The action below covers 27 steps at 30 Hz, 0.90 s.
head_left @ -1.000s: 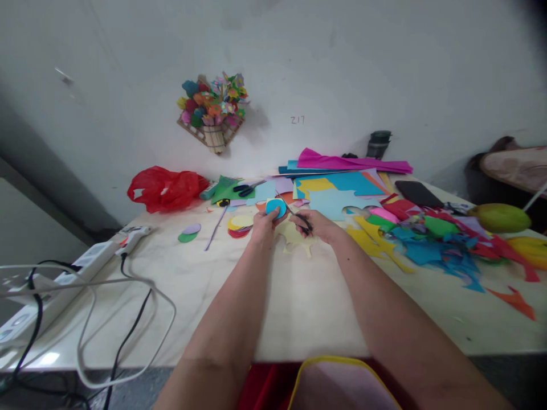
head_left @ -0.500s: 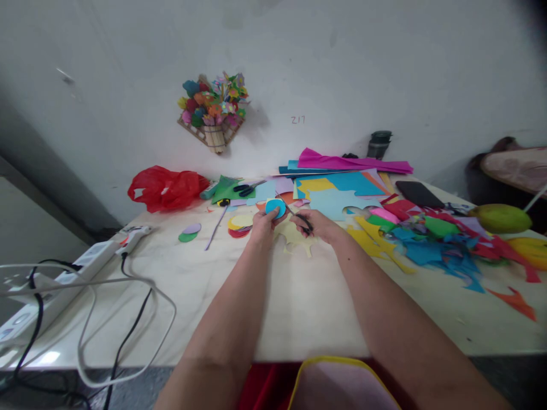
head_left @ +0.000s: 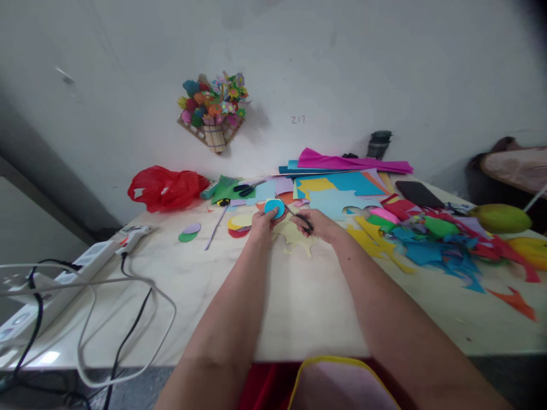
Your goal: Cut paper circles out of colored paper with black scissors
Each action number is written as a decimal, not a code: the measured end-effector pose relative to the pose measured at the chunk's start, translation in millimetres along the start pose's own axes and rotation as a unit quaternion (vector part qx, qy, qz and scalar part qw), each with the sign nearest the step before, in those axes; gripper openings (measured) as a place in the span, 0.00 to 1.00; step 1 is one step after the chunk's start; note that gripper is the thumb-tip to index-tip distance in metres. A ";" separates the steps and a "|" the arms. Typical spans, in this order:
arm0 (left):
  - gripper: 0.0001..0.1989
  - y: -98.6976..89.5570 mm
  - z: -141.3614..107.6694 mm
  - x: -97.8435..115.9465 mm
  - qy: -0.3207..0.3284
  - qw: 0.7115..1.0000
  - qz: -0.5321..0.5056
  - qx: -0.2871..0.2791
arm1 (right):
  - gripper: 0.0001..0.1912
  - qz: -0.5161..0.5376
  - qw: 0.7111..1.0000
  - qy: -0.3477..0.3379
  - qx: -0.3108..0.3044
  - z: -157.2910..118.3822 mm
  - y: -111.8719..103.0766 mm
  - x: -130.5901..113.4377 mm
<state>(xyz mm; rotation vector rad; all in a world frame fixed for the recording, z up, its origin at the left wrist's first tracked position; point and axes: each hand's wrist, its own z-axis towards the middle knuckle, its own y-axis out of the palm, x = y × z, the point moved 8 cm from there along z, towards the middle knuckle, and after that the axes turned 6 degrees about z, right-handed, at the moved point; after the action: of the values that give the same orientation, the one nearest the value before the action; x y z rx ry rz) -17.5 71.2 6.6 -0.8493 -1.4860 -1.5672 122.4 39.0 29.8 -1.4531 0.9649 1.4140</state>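
My left hand (head_left: 263,223) pinches a blue paper circle (head_left: 274,209), its thumb lying on the circle's face. A bit of pale paper shows at the circle's upper edge. In my right hand (head_left: 315,222) is a pair of dark-handled scissors (head_left: 304,221), blades pointing up and left beside the circle's right edge. Whether the blades touch the paper I cannot tell. Pale yellow paper scrap (head_left: 299,242) lies on the table just below both hands. Left of my left hand rest several cut circles, yellow on top (head_left: 240,221) and red beneath (head_left: 237,233).
A second pair of scissors (head_left: 245,191) lies on green paper behind. Lilac (head_left: 192,228) and green circles sit further left. Coloured scraps (head_left: 448,250) cover the right side, by a dark phone-like slab (head_left: 419,193). A red plastic bag (head_left: 168,188), power strip (head_left: 92,259) and loose cables occupy the left.
My left hand and the blue circle have shifted very slightly to the left. The scissors in my right hand stay almost in place.
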 end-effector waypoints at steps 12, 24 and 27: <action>0.12 0.0 -0.6 -0.2 -0.007 1.000 -0.007 0.006 | 0.10 0.037 0.999 0.014 0.006 -4.4 2.7 -5.5; 0.08 -1.2 1.5 -1.4 -0.011 1.000 0.014 0.001 | 0.11 0.033 0.999 0.004 -0.006 -0.5 0.6 0.2; 0.07 -0.1 1.1 -1.7 -0.012 1.000 0.013 -0.002 | 0.12 0.014 1.000 0.000 -0.010 2.1 -0.9 3.7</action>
<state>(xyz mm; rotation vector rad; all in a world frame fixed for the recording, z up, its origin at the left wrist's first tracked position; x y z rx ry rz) -16.9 72.4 5.2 -0.8891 -1.4825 -1.5461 122.8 41.4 26.2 -1.4605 0.9781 1.4483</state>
